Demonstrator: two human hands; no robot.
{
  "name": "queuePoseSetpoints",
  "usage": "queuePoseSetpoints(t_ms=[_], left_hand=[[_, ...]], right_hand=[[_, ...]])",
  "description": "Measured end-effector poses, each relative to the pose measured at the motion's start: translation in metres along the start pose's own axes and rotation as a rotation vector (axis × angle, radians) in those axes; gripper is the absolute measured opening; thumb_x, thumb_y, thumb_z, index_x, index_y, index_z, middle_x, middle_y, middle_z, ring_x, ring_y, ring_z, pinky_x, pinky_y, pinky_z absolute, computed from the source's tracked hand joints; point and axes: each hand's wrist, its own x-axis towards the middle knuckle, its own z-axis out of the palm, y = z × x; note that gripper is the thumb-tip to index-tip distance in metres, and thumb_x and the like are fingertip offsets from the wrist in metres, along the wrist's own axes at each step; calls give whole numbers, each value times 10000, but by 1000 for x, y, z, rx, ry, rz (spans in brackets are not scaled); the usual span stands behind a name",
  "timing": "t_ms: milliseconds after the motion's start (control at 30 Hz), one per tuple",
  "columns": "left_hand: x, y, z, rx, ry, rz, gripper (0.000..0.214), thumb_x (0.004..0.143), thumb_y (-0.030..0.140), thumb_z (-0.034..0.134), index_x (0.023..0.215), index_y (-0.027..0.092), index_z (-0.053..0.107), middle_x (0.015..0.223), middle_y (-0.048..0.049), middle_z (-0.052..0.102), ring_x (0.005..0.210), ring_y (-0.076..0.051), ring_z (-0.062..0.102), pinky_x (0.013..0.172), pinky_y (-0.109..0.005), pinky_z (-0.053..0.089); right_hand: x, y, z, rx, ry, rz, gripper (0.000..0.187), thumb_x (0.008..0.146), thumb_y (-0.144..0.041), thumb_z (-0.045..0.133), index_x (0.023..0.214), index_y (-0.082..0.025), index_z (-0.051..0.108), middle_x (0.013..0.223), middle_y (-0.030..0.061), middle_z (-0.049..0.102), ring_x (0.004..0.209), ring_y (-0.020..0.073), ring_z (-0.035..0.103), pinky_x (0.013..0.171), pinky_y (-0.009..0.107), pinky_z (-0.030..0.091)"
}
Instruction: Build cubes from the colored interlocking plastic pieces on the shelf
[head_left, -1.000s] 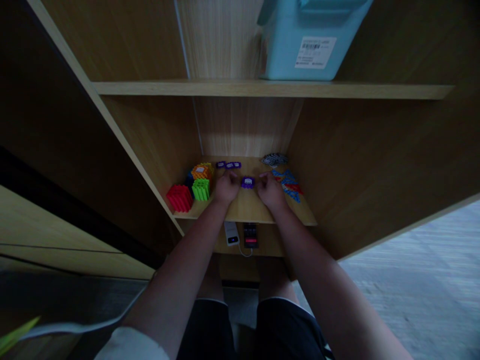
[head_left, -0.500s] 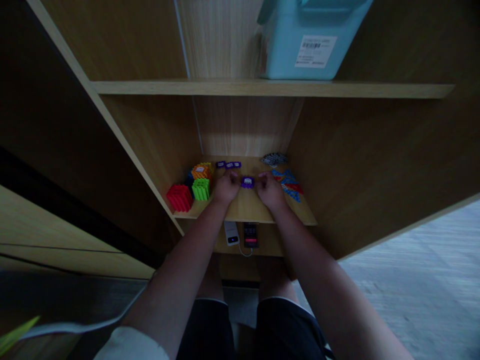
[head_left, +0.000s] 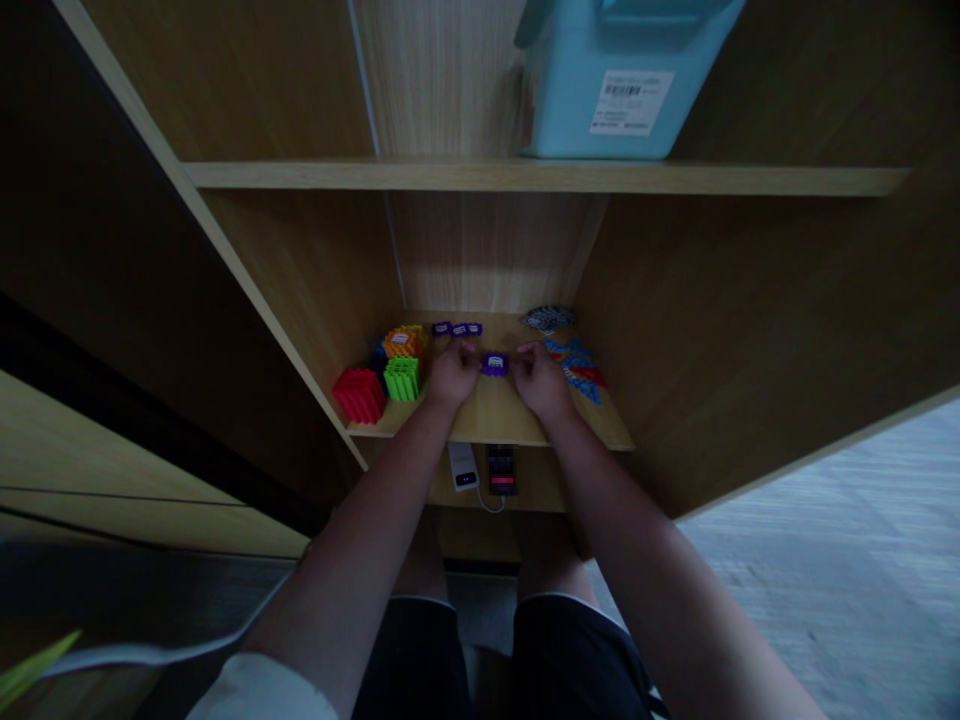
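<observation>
Hands meet at the middle of the lower shelf [head_left: 495,425]. The left hand [head_left: 450,378] and the right hand [head_left: 541,380] each pinch one side of a small purple piece [head_left: 494,364], fingers curled in on it. It sits between them, on the board or just above it (the dim light does not show which).

Judging by how things lie, the work with the pieces is part done. A red block [head_left: 359,395], a green block [head_left: 402,379] and an orange block [head_left: 402,343] stand built up close together at the shelf's left end, and a short row of purple pieces [head_left: 457,329] lies at the back. Left loose, it seems, are the flat blue and red pieces [head_left: 576,365] just beside the right hand, with a grey fan-shaped lot [head_left: 549,318] behind them.

The blocks are ribbed, toothed plastic — bright, hard-looking, roughly cubic. The shelf is pale wood-grain laminate, smooth and matt. On the board above stands a light-blue plastic bin [head_left: 570,110] with a white label.
</observation>
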Motion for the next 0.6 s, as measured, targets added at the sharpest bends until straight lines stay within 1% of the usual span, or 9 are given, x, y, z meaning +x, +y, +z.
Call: queuePoseSetpoints(t_ms=[200, 333, 400, 467, 533, 600], left_hand=[[0, 0, 1, 10, 30, 12, 178, 961, 106, 596, 1078, 213, 677, 997, -66, 837, 980, -225, 800, 964, -347, 597], [0, 2, -1, 24, 23, 4, 186, 964, 106, 596, 1093, 209, 682, 997, -69, 836, 979, -228, 798, 965, -349, 599], [-1, 3, -2, 22, 14, 0, 193, 974, 105, 583, 1103, 210, 681, 996, -66, 834, 984, -225, 799, 971, -345, 601], [-1, 3, -2, 28, 17, -3, 179, 985, 125, 588, 1108, 216, 681, 1031, -69, 835, 1015, -229, 797, 988, -349, 602], [0, 2, -2, 45, 26, 5, 148, 990, 153, 613, 1102, 221, 682, 1094, -81, 833, 1059, -237, 791, 1016, -356, 601], [1, 0, 0, 58, 18, 27, 139, 994, 161, 621, 1104, 220, 682, 1151, -95, 826, 1090, -241, 784, 1048, -364, 598]], right_hand=[[0, 1, 1, -20, 35, -2, 273, 976, -248, 556, 1229, -200, 647, 1107, 141, 825, 1005, 301, 786, 966, 421, 590], [1, 1, 1, -22, 29, -9, 263, 980, -257, 545, 1215, -198, 647, 1100, 149, 815, 1014, 315, 778, 983, 444, 591], [1, 1, 2, -5, 21, -25, 266, 965, -239, 549, 1213, -202, 638, 1136, 151, 812, 1064, 317, 771, 1027, 458, 582], [1, 1, 4, 2, 8, -60, 295, 935, -227, 585, 1226, -214, 628, 1215, 150, 797, 1160, 317, 749, 1093, 473, 562], [1, 2, 6, -7, -23, -96, 350, 909, -239, 640, 1259, -227, 617, 1296, 147, 772, 1250, 319, 718, 1140, 485, 542], [2, 4, 8, -30, -60, -116, 419, 894, -268, 699, 1300, -226, 602, 1352, 155, 749, 1298, 332, 696, 1161, 500, 532]])
